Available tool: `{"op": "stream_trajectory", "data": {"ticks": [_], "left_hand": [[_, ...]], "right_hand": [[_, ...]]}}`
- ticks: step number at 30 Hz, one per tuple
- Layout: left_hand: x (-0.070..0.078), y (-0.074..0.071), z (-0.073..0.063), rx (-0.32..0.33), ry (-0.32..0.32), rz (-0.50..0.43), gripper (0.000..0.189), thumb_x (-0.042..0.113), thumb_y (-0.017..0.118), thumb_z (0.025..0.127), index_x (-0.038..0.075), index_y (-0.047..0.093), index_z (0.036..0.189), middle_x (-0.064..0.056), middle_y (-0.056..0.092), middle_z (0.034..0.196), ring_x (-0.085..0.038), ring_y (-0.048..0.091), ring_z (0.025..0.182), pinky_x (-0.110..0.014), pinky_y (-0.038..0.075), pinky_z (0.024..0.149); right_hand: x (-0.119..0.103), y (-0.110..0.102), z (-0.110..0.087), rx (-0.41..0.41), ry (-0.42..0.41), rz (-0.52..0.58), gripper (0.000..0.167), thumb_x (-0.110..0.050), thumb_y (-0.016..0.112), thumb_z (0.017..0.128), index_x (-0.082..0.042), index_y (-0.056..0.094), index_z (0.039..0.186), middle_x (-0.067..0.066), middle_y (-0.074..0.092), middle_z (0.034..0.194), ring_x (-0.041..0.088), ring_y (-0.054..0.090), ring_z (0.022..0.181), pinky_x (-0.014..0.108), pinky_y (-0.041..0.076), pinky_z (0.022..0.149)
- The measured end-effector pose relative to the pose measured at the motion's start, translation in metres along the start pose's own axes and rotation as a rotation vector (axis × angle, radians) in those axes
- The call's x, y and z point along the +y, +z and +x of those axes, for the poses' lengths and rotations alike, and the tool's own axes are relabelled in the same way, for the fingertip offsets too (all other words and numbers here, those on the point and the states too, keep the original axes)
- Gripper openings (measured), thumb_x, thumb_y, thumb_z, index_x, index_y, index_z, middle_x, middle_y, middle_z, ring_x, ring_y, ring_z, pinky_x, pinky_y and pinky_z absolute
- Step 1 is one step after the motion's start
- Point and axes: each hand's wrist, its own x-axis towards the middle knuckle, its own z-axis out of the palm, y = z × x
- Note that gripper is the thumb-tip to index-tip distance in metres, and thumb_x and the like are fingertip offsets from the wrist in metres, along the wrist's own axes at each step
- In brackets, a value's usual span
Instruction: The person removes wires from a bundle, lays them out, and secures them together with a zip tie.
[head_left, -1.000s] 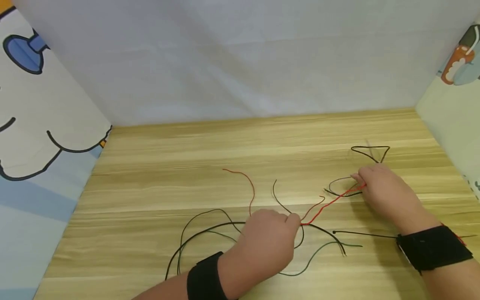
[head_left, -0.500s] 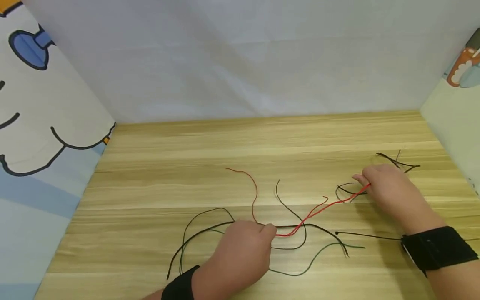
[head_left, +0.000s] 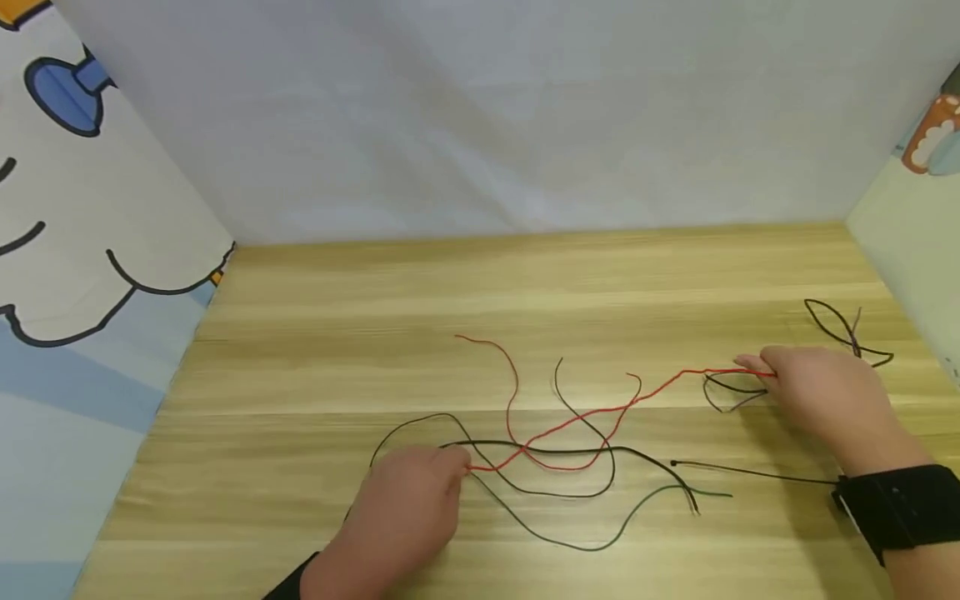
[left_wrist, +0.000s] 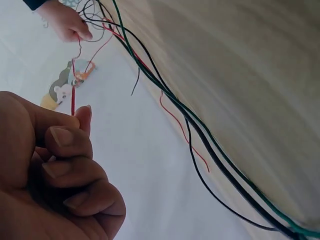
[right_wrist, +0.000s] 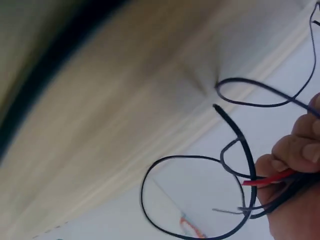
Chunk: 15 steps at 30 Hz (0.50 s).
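Note:
In the head view, my left hand [head_left: 401,512] pinches one end of a red wire [head_left: 660,387] between thumb and forefinger, its other fingers curled in. That wire stretches across the loose wires to my right hand [head_left: 828,400]. My right hand grips a bundle of black wires with the red one; black loops [head_left: 855,342] stick out past it. Seen in the right wrist view, the red wire [right_wrist: 272,177] and dark wires [right_wrist: 250,162] emerge from the curled fingers. Under the taut wire lie a thick black wire [head_left: 570,452] and a second red wire [head_left: 515,387].
A green wire [head_left: 588,549] and a thin black wire [head_left: 613,475] curve over the wood-grain table [head_left: 337,325]. One black strand with a knobbed end [head_left: 673,462] runs toward the right wristband [head_left: 900,508]. A pale wall [head_left: 487,125] stands behind; printed panels flank both sides.
My left hand has moved left and toward me, and a longer stretch of red wire now shows between the hands. My right hand has shifted right with its bundle.

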Motion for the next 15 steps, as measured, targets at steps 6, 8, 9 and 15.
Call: {"op": "stream_trajectory", "data": {"ticks": [6, 8, 9, 15], "left_hand": [[-0.013, -0.001, -0.005, 0.002, -0.036, 0.015, 0.015, 0.013, 0.063, 0.086, 0.022, 0.062, 0.074, 0.011, 0.05, 0.055, -0.007, 0.048, 0.05, -0.024, 0.036, 0.047], [-0.017, -0.001, -0.007, 0.022, -0.048, 0.023, 0.019, 0.012, 0.063, 0.085, 0.023, 0.06, 0.071, 0.012, 0.051, 0.056, -0.006, 0.049, 0.052, -0.024, 0.036, 0.047], [-0.019, -0.001, -0.008, 0.026, -0.058, 0.025, 0.022, 0.012, 0.063, 0.085, 0.024, 0.056, 0.068, 0.013, 0.048, 0.055, -0.006, 0.047, 0.051, -0.024, 0.035, 0.046], [-0.032, -0.01, -0.012, 0.02, -0.079, -0.009, 0.021, 0.009, 0.065, 0.083, 0.025, 0.059, 0.071, 0.016, 0.047, 0.058, -0.004, 0.04, 0.052, -0.022, 0.035, 0.049]], "right_hand": [[-0.008, 0.0, 0.007, -0.072, -0.003, 0.093, 0.049, -0.055, 0.05, 0.092, -0.018, 0.04, 0.062, -0.003, 0.032, 0.053, 0.014, 0.032, 0.047, 0.028, 0.024, 0.047], [-0.009, -0.001, 0.007, -0.092, 0.005, 0.114, 0.049, -0.057, 0.048, 0.092, -0.019, 0.043, 0.061, -0.004, 0.038, 0.057, 0.013, 0.038, 0.05, 0.029, 0.028, 0.05], [-0.008, -0.002, 0.006, -0.104, 0.005, 0.12, 0.048, -0.056, 0.047, 0.093, -0.02, 0.045, 0.062, -0.003, 0.04, 0.059, 0.013, 0.039, 0.053, 0.03, 0.03, 0.052], [-0.004, -0.003, 0.003, -0.113, -0.021, 0.142, 0.047, -0.045, 0.047, 0.098, -0.019, 0.045, 0.059, -0.001, 0.038, 0.063, 0.013, 0.035, 0.056, 0.03, 0.029, 0.056]]}}
